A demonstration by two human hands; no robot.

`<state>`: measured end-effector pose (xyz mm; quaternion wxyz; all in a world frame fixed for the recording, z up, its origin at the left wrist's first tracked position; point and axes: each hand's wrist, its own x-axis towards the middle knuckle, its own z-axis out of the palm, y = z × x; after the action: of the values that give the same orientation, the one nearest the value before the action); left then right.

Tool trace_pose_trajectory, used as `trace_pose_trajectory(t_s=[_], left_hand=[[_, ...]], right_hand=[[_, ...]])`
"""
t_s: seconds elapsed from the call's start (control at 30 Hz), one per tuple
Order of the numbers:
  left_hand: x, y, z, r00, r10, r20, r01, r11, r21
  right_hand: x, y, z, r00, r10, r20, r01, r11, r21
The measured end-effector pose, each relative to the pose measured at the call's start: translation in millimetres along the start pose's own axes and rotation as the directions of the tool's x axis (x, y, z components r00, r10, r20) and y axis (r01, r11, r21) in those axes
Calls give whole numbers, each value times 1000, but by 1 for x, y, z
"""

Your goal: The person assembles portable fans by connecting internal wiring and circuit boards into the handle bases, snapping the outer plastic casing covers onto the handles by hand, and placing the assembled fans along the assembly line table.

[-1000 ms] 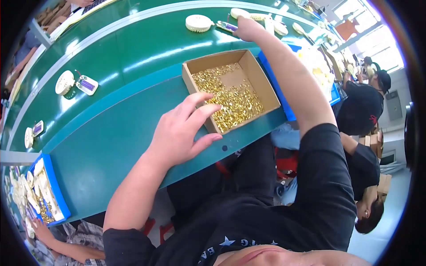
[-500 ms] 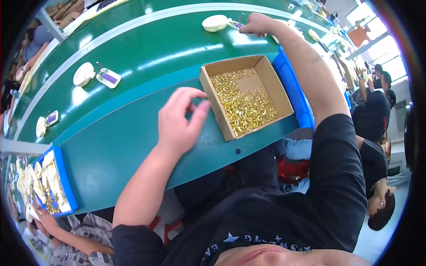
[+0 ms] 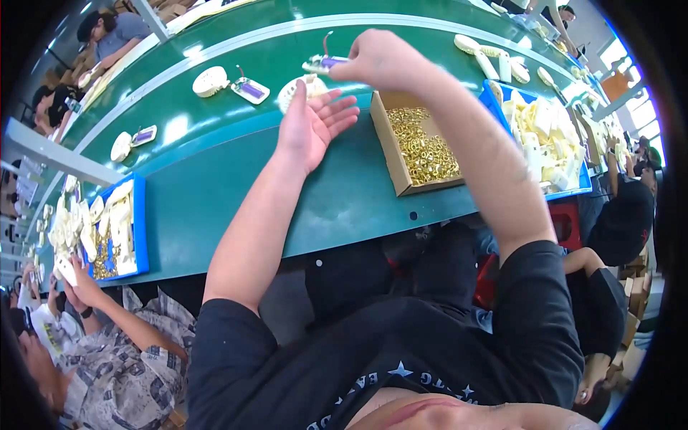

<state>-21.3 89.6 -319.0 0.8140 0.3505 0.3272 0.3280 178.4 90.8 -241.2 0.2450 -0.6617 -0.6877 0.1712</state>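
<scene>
My right hand reaches over the green work surface, pinching the edge of a cream handle shell that holds a purple cell and a wire. Just below that shell is a cream round slotted fan head, partly hidden by my left hand. The left hand is open and palm up, its fingers spread beside the fan head; whether it touches the head I cannot tell. Right of it stands a cardboard box of small gold-coloured metal pieces, partly covered by my right forearm.
Similar fan heads with shells, such as one cream round head, lie along the green belt. A blue bin of cream parts is at right. At left, a co-worker's hands work beside another blue bin.
The view has shifted. My right hand has brought the shell and fan head nearer from the far right. My left hand has moved from beside the box toward the fan head and turned palm up.
</scene>
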Motion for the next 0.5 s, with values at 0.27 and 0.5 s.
trace_pose_trajectory(t_s=[0.27,0.5], left_hand=[[7,23,-21,990,60,-126,-83,978,-193],[9,8,-28,955,59,-291,-59,998,9]], right_hand=[[-83,-67,72,985,-26,-171,-18,969,-248],[-138,-36,82,968,-138,-211,47,922,-384]])
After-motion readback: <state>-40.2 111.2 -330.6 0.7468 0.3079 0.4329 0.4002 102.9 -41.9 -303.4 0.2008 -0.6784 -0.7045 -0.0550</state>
